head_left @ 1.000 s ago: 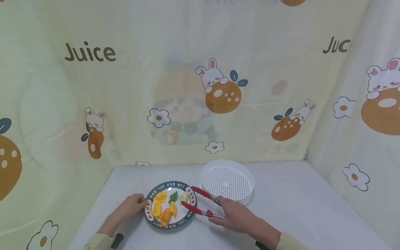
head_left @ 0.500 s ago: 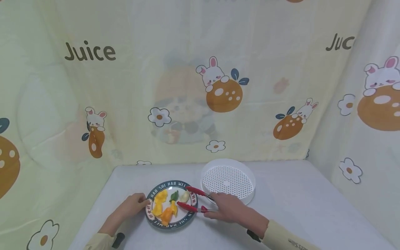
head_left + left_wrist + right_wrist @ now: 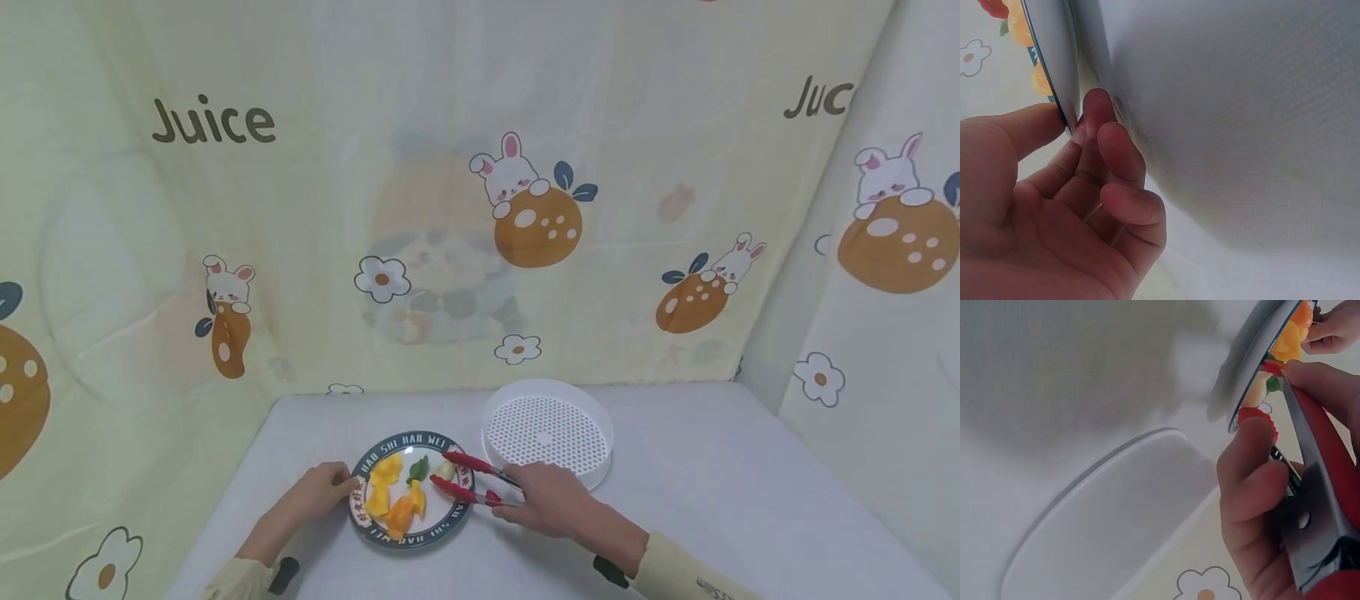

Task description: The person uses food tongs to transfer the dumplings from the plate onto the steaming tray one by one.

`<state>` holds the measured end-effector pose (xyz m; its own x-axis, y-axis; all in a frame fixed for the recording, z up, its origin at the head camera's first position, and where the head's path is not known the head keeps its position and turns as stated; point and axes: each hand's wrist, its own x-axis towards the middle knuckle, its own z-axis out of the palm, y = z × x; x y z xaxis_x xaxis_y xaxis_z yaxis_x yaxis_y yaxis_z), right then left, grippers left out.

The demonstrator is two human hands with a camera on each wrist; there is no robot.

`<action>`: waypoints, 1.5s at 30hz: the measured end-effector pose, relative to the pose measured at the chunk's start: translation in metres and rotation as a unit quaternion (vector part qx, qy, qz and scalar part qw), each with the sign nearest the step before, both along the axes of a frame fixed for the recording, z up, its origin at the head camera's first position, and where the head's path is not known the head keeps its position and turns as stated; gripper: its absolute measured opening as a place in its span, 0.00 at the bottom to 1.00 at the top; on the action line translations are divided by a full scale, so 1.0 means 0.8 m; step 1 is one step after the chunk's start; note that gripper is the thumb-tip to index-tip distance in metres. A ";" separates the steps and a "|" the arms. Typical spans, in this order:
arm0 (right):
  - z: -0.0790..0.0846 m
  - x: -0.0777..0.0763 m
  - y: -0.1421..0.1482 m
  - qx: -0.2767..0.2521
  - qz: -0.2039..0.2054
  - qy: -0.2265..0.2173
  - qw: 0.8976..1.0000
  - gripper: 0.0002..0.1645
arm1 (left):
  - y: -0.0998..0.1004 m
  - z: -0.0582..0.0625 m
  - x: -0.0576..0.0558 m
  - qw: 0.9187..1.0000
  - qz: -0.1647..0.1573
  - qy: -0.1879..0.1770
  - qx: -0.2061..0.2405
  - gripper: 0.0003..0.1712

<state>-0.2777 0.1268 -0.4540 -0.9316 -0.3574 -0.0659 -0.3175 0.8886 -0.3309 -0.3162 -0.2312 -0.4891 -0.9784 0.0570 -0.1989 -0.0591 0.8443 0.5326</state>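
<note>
Head view: the left hand [image 3: 326, 490] pinches the left rim of the plate [image 3: 414, 439], which bears yellow pieces [image 3: 386, 472] at left and a pale piece [image 3: 446, 472] at right. Right of the plate, the right hand [image 3: 551, 500] grips tongs [image 3: 459, 492], parted around the pale piece. Behind the plate, rightward, stands a white tray [image 3: 543, 419], partly hidden by that hand. Left wrist view: the hand clasps the plate's edge. Right wrist view: whether the tongs touch the piece is unclear.

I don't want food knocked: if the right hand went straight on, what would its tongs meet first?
Probably the green piece on the plate: it lies beyond the tips of the red tongs in the right hand. The pale piece appears between those tips; their height is unclear.
</note>
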 end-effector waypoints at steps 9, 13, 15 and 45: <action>-0.001 0.000 0.002 0.005 0.002 0.011 1.000 0.30 | 0.000 -0.002 -0.001 1.000 0.002 0.005 -0.005 0.11; -0.002 0.001 0.007 -0.006 0.004 0.019 1.000 0.28 | 0.000 -0.002 0.000 1.000 0.002 0.005 -0.002 0.10; -0.002 0.000 0.009 -0.011 0.002 0.020 1.000 0.28 | 0.000 -0.002 0.000 1.000 0.002 0.004 -0.001 0.10; 0.004 0.005 0.009 -0.013 -0.013 0.007 1.000 0.32 | -0.001 -0.005 -0.002 1.000 0.002 0.006 -0.002 0.10</action>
